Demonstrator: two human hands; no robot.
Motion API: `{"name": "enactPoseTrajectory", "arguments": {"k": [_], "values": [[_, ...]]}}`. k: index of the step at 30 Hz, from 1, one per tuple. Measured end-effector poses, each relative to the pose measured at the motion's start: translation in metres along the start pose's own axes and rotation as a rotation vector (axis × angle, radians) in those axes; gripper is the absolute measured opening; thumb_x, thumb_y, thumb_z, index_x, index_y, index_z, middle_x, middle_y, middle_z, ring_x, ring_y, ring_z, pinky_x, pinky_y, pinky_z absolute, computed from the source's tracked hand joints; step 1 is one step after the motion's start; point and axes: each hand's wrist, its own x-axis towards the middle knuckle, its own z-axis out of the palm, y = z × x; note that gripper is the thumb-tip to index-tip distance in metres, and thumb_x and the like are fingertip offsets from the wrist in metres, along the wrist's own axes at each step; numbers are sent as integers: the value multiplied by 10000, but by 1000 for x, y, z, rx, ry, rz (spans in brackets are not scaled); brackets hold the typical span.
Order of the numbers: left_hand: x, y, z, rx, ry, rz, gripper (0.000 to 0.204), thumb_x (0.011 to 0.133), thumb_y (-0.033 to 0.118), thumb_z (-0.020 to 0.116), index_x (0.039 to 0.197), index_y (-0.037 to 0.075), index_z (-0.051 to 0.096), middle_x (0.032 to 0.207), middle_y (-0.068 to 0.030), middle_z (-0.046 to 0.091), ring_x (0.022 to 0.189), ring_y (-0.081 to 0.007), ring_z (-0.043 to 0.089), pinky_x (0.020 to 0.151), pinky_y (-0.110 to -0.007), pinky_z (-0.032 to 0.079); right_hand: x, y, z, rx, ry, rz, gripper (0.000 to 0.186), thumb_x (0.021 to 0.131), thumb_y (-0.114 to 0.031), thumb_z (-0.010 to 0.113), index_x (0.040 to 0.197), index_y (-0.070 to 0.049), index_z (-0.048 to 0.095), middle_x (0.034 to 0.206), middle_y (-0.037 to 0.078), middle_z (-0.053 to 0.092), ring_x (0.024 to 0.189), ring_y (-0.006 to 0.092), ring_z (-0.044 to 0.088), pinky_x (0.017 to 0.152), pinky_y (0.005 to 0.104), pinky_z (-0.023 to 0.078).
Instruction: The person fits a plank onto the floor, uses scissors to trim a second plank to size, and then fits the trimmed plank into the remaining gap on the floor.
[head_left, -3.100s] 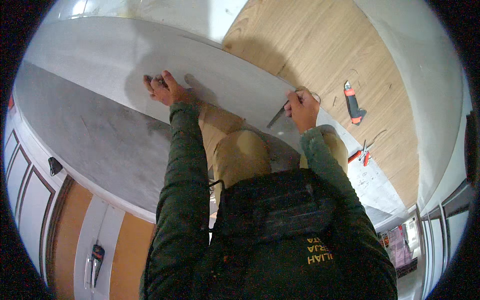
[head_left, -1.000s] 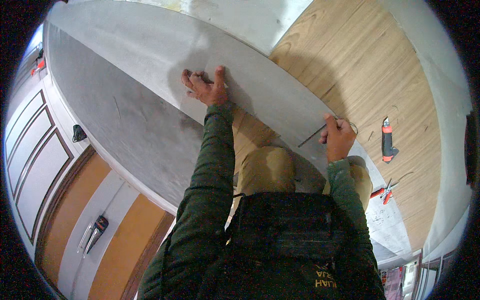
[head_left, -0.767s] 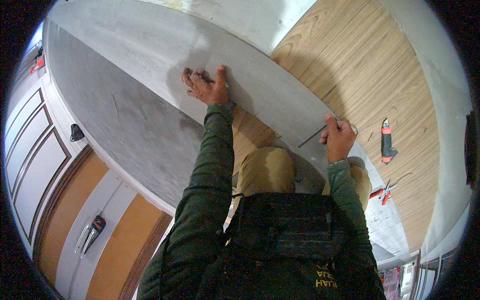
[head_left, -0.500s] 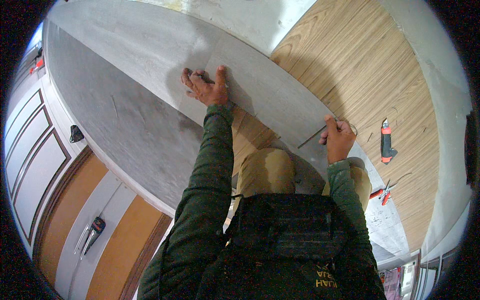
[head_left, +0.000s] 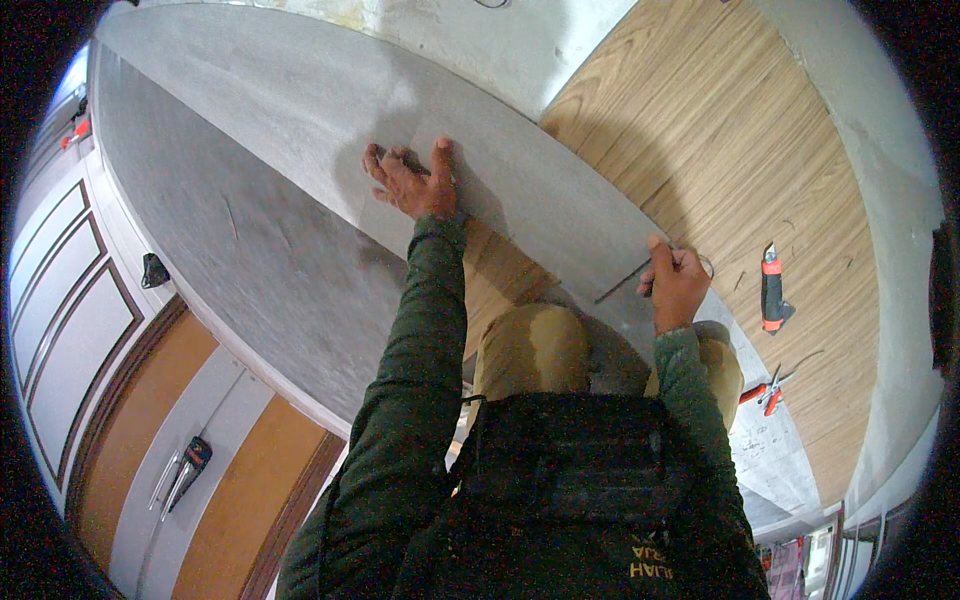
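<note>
My left hand presses on the pale grey sheet, its fingers spread apart and the fingertips bent a little. My right hand, fingers curled, pinches a thin dark strip near the sheet's right edge. One end of this strip points left across the grey surface; a loop of it curls out past my fingers on the other side. Between my left hand and my knees a piece of wood-grain surface shows beside the sheet.
A red and black utility knife and red-handled pliers lie to the right on wood-grain flooring, among thin offcuts. At left are a darker grey panel, a cabinet door with a handle and a small black object.
The view has shifted very slightly. My left hand stays on the grey sheet, and my right hand keeps its pinch on the thin strip with only a small movement.
</note>
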Motion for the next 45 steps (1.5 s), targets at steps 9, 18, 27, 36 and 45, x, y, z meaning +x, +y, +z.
{"name": "enactPoseTrajectory", "arguments": {"k": [9,18,27,36,45], "values": [[0,5,-2,-24,-47,-34,654,724,562,796,1024,52,517,1562,-211,277,1488,-392,212,1114,-720,94,4,10,-3,-5,4,0,357,902,-272,744,720,-36,547,549,58,579,403,131,527,390,279,434],[22,44,-10,91,-232,458,667,815,212,746,1422,340,501,1607,-158,227,1493,-387,211,1115,-743,114,7,13,-8,-38,-12,-17,339,905,-252,731,724,-22,562,547,66,586,404,133,535,391,279,440],[95,103,-40,387,-737,769,632,738,129,797,1314,310,614,1467,-101,410,1310,-355,485,1107,-513,397,3,10,-8,-33,-93,27,329,917,-262,696,738,-6,595,572,70,607,412,138,543,404,287,445],[119,96,-32,332,-773,1007,563,732,196,829,1256,233,628,1366,-106,493,1247,-369,509,1087,-452,442,1,-4,-10,-36,-111,52,301,906,-254,701,780,6,620,582,76,616,443,140,565,440,290,465],[117,100,-41,487,-913,1157,933,655,280,885,1448,149,412,1472,-138,405,1396,-414,345,1130,-505,362,0,2,-8,9,-61,48,285,897,-225,718,779,14,616,554,74,610,425,129,559,422,289,449]]}}
